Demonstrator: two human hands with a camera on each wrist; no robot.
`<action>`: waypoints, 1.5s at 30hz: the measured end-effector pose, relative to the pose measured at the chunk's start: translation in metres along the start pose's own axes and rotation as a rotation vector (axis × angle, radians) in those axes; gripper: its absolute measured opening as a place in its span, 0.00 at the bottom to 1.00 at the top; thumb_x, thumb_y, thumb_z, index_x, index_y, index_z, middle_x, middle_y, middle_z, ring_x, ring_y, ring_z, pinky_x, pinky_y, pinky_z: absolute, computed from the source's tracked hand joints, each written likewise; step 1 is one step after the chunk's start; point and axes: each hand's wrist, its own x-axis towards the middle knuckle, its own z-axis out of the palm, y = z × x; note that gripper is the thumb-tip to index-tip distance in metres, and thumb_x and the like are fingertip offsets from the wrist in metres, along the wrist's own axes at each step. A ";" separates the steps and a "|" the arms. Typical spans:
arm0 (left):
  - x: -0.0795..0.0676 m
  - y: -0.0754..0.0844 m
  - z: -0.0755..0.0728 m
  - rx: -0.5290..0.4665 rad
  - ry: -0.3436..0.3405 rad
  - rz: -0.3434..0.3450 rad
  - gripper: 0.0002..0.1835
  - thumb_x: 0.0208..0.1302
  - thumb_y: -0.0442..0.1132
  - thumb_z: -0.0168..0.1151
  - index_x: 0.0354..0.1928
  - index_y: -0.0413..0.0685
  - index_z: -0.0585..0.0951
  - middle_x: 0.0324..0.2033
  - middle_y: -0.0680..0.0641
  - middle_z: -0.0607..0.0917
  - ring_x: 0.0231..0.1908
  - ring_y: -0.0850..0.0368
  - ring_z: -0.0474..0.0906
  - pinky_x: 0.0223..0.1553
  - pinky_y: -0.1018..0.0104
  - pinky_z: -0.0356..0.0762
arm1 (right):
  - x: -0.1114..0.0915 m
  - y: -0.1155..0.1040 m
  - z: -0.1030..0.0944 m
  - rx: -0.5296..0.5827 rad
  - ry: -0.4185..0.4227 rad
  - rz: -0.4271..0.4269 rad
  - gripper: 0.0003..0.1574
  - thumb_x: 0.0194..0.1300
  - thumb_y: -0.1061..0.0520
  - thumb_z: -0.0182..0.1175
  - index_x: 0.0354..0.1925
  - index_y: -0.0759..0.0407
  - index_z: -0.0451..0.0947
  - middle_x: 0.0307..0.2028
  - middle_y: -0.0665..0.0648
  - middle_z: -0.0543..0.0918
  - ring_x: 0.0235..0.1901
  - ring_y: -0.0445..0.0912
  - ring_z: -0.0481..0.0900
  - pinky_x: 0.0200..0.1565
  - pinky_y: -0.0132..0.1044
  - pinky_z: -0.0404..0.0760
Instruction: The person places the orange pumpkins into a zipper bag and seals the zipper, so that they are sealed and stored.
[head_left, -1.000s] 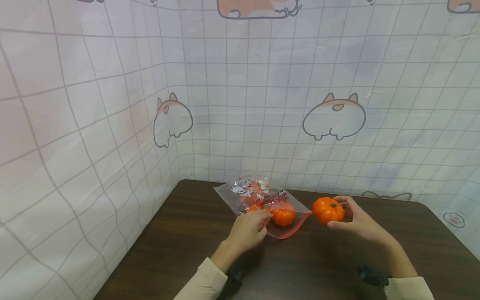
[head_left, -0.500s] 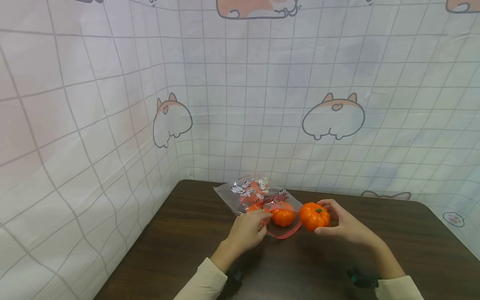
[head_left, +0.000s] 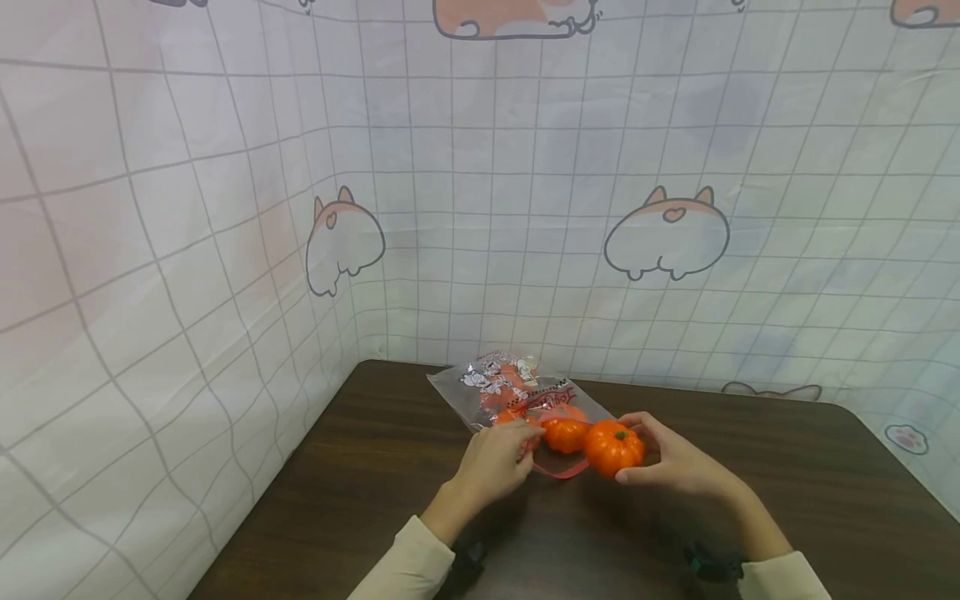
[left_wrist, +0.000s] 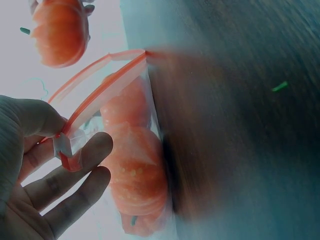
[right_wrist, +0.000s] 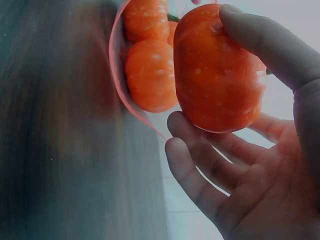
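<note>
A clear zip bag [head_left: 459,390] with a red rim and printed cartoon figures lies on the table, its mouth spread toward the right. Several small orange pumpkins [left_wrist: 135,170] sit inside it. My left hand [head_left: 497,460] pinches the bag's red rim near the zip slider [left_wrist: 62,145] between thumb and finger, the other fingers loosely bent. In my right hand [head_left: 678,460] is another orange pumpkin [head_left: 613,448] with a green stem, gripped between thumb and fingers. It overlaps the bag's mouth in the head view, right beside a pumpkin [right_wrist: 150,75] in the bag.
The dark wooden table [head_left: 337,500] carries the bag. Behind and to the left hangs a white gridded cloth [head_left: 480,208] with cartoon dogs, close along the table's far edge. Dark straps [head_left: 708,562] show at the wrists.
My right hand has moved left and slightly nearer with its pumpkin, from right of the bag to its mouth. My left hand has stayed in place at the rim.
</note>
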 end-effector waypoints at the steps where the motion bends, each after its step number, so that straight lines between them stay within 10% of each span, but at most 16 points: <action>1: 0.000 0.000 0.000 0.001 -0.001 0.000 0.17 0.61 0.38 0.69 0.54 0.54 0.88 0.49 0.54 0.90 0.34 0.58 0.84 0.33 0.65 0.82 | 0.000 0.001 0.001 0.000 -0.009 -0.003 0.45 0.64 0.52 0.71 0.70 0.60 0.58 0.62 0.69 0.74 0.55 0.55 0.81 0.51 0.40 0.83; 36: 0.000 -0.001 0.002 0.007 0.015 0.022 0.19 0.60 0.38 0.68 0.54 0.55 0.88 0.49 0.55 0.90 0.35 0.57 0.84 0.32 0.64 0.82 | 0.015 0.001 0.031 -0.201 0.072 0.103 0.50 0.56 0.41 0.75 0.66 0.61 0.64 0.59 0.66 0.80 0.56 0.55 0.80 0.59 0.57 0.76; 45: 0.000 -0.001 0.003 0.007 0.026 0.035 0.19 0.59 0.38 0.69 0.54 0.55 0.88 0.48 0.55 0.90 0.34 0.56 0.84 0.33 0.62 0.82 | 0.020 0.002 0.041 -0.220 0.106 0.102 0.49 0.56 0.42 0.76 0.64 0.64 0.66 0.52 0.61 0.84 0.49 0.48 0.81 0.52 0.47 0.79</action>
